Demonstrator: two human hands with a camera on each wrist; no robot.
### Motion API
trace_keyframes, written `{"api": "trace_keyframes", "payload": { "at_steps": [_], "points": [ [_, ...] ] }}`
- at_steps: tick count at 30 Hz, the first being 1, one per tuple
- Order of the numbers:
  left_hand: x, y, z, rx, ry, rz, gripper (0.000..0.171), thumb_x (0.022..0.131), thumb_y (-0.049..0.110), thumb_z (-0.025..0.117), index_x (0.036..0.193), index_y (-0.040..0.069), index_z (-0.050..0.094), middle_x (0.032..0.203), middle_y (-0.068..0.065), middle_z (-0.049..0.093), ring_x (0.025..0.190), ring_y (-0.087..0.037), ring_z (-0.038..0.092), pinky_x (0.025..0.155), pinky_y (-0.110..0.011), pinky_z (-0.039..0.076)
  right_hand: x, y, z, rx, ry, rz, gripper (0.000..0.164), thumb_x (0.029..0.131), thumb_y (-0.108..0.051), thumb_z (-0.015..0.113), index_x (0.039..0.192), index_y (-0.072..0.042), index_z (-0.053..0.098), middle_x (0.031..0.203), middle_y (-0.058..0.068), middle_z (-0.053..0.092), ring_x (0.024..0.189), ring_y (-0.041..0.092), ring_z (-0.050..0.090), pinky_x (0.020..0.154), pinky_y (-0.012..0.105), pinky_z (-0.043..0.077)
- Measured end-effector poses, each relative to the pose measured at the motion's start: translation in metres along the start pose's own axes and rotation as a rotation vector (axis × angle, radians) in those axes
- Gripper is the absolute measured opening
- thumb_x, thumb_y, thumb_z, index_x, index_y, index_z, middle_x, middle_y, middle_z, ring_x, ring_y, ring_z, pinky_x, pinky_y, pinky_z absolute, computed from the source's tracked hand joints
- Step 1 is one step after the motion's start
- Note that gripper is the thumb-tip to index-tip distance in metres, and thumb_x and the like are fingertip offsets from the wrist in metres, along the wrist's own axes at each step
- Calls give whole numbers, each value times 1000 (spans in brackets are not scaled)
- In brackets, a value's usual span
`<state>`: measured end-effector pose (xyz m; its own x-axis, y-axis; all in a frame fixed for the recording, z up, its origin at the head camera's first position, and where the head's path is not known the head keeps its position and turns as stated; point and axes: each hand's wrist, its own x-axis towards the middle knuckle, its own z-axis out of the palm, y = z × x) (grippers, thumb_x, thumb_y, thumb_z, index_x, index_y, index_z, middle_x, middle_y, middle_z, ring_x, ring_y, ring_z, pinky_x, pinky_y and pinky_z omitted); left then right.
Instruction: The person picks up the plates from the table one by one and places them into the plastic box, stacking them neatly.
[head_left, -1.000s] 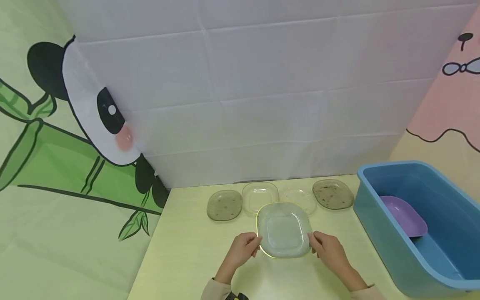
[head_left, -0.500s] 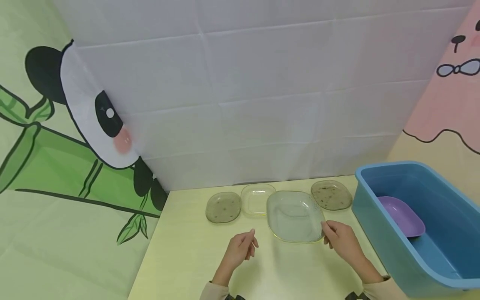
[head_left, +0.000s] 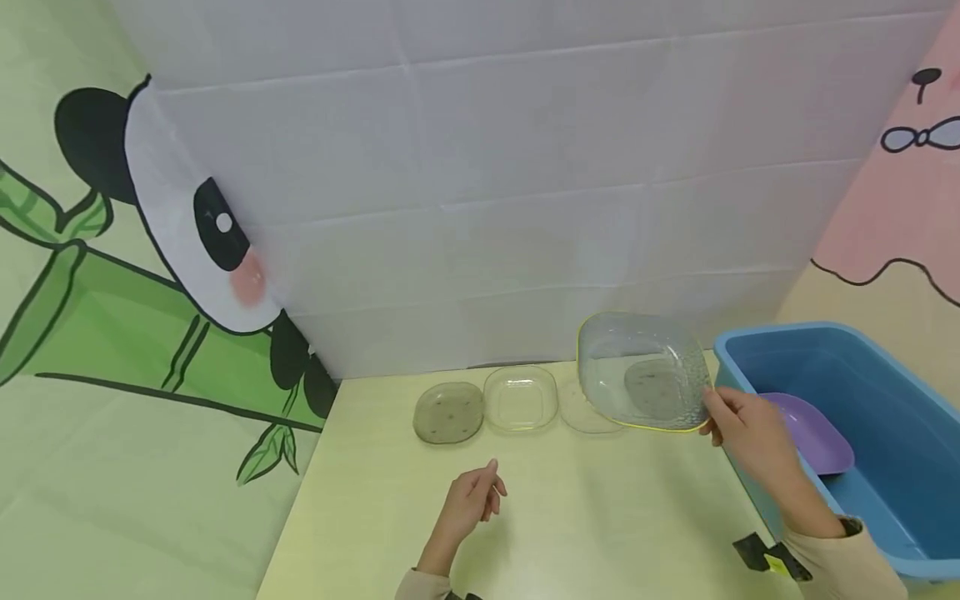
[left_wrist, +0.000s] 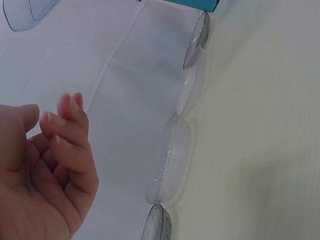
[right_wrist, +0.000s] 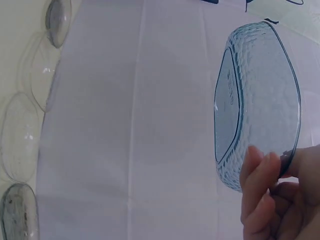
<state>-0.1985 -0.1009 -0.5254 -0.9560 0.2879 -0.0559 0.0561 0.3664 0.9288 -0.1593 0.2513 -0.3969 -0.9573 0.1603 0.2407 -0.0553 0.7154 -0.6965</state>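
Observation:
A clear bluish square plate with rounded corners [head_left: 622, 367] hangs tilted above the back right of the table. My right hand [head_left: 750, 429] pinches its right edge between thumb and fingers, beside the blue tub's near wall. In the right wrist view the plate's textured side and flat base [right_wrist: 227, 105] show. My left hand [head_left: 468, 500] hovers over the table with loosely curled fingers and holds nothing. Along the back stand a grey-green dish [head_left: 448, 412], a clear square dish [head_left: 521, 398] and another clear dish [head_left: 585, 417], partly covered by the plate. A dark speckled dish [head_left: 652, 387] shows through the plate.
At the right stands a deep blue tub [head_left: 885, 508] with a purple dish [head_left: 813, 433] inside. A white cloth backdrop [head_left: 450, 250] rises behind the pale yellow table [head_left: 375, 517]. Printed cloths hang at both sides.
The left hand has let go of the bluish plate. My right hand has carried the plate up and to the right, toward the blue tub, and tilted it.

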Motion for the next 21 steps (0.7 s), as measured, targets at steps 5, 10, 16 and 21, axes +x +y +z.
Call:
{"api": "trace_keyframes", "payload": {
  "at_steps": [5, 10, 16, 21],
  "points": [
    [1, -1, 0, -7, 3, -6, 57, 99, 42, 34, 77, -4, 60, 53, 4, 49, 40, -3, 40, 40, -16, 33, -6, 2, -36, -59, 57, 33, 48, 99, -36, 34, 71, -8, 59, 55, -5, 55, 49, 10, 42, 46, 28, 30],
    [-2, -7, 4, -17, -18, -37, 56, 99, 40, 35, 78, -4, 60, 53, 4, 49, 40, -2, 40, 41, -16, 35, -14, 13, -69, -172, 92, 89, 50, 99, -37, 32, 72, -7, 60, 55, -5, 54, 48, 10, 37, 46, 28, 28],
    [-5, -9, 0, -13, -1, -50, 53, 100, 37, 35, 79, -3, 62, 56, -1, 53, 40, -3, 41, 42, -17, 36, 0, 33, -103, -200, 150, 57, 47, 101, -23, 31, 74, 7, 57, 53, -4, 50, 46, 2, 37, 44, 23, 31],
    [-5, -9, -6, 8, 19, -57, 55, 99, 41, 35, 78, -3, 60, 55, 1, 51, 42, -3, 42, 43, -17, 36, 45, 125, -123, -42, 216, 8, 41, 99, -16, 35, 72, 5, 57, 48, -6, 51, 38, 6, 42, 38, 21, 35]
  ]
}}
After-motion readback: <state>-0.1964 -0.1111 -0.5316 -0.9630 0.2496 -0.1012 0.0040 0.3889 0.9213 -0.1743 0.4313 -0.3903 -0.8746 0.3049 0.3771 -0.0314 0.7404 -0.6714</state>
